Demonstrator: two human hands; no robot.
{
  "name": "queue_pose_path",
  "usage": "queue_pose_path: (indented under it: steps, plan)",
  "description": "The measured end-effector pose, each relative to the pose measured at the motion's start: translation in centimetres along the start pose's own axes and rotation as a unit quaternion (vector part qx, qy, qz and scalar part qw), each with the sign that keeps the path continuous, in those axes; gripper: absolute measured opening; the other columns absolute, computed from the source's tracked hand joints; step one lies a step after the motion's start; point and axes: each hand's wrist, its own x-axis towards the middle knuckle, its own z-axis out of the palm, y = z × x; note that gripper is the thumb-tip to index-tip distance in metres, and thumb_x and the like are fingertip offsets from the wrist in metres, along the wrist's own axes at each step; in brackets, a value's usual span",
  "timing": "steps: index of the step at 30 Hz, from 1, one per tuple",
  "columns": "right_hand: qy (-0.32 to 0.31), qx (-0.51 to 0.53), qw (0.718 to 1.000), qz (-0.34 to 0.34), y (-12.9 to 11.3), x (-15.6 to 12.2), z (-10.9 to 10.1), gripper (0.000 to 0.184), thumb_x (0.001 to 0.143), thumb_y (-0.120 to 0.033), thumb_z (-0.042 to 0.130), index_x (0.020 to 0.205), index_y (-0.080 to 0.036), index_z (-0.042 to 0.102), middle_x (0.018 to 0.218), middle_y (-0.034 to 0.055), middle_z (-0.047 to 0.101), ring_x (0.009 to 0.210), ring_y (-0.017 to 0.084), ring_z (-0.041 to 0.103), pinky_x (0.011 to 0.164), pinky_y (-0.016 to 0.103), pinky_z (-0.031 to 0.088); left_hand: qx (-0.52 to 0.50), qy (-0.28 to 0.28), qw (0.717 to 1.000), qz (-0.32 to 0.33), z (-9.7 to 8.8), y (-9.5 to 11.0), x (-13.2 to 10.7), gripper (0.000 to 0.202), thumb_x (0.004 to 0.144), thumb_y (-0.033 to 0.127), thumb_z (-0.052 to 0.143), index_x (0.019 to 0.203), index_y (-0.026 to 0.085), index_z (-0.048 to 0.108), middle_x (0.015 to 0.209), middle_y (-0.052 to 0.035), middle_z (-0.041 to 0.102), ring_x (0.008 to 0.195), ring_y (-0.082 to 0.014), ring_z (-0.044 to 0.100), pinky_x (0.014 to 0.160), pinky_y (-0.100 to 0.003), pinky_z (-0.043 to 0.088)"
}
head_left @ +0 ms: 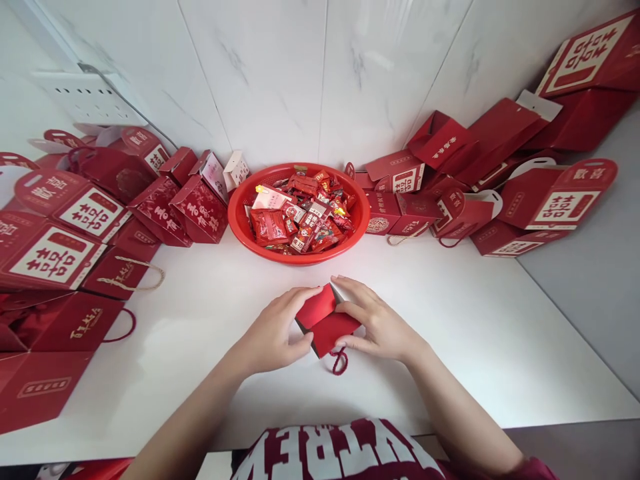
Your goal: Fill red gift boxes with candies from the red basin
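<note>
Between my two hands is a small red gift box (334, 331) with flaps at its top, partly folded inward. My left hand (273, 331) grips its left side, thumb at the near corner and fingers at the far edge. On the right side, my right hand (377, 321) holds the box, with a finger at the flap and the thumb near its front. A dark red cord loop (339, 362) hangs from the box onto the white table. Just beyond the hands stands a red plastic basket (235, 223) filled with wrapped sweets (305, 223).
Stacked red gift boxes (55, 257) line the left side, some with cord handles. More red boxes (545, 200) are piled along the right and back. A wall socket panel (87, 97) with a cable is at upper left. The white table (480, 347) ends near my body.
</note>
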Motion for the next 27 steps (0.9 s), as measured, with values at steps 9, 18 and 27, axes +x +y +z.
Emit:
queue_pose_path:
  steps: [9,18,27]
  plan:
    - [0.108,0.037,0.990,-0.079,-1.2,-0.8,-0.1,0.016,0.091,-0.032,0.068,0.104,-0.023,0.061,0.137,0.0127,0.060,0.128,0.025,0.056,0.120,0.056,0.030,0.086,0.029,0.996,-0.024,-1.2,1.2,0.8,0.043,0.092,0.032,0.060,0.134,0.028,0.057,0.124,-0.0048,0.067,0.106,-0.0244,0.067,0.088,-0.034,0.054]
    - [0.071,0.076,0.987,-0.121,-1.8,-2.5,-0.6,0.028,0.102,-0.038,0.049,0.103,-0.024,0.073,0.111,0.0052,0.073,0.105,0.017,0.067,0.118,0.049,0.031,-0.073,0.236,0.944,-0.221,0.9,-1.3,1.0,0.037,0.093,0.044,0.059,0.121,0.021,0.058,0.071,0.0035,0.061,0.059,-0.0137,0.057,0.055,-0.024,0.042]
    - [0.044,0.018,0.994,-0.101,-0.8,-2.0,1.7,0.015,0.092,-0.035,0.068,0.104,-0.025,0.068,0.121,0.0042,0.070,0.135,0.023,0.051,0.125,0.056,0.014,0.100,0.168,0.981,0.012,0.5,-0.5,0.5,0.024,0.100,0.028,0.048,0.107,0.024,0.071,0.102,-0.0004,0.077,0.093,-0.0174,0.069,0.106,-0.038,0.043]
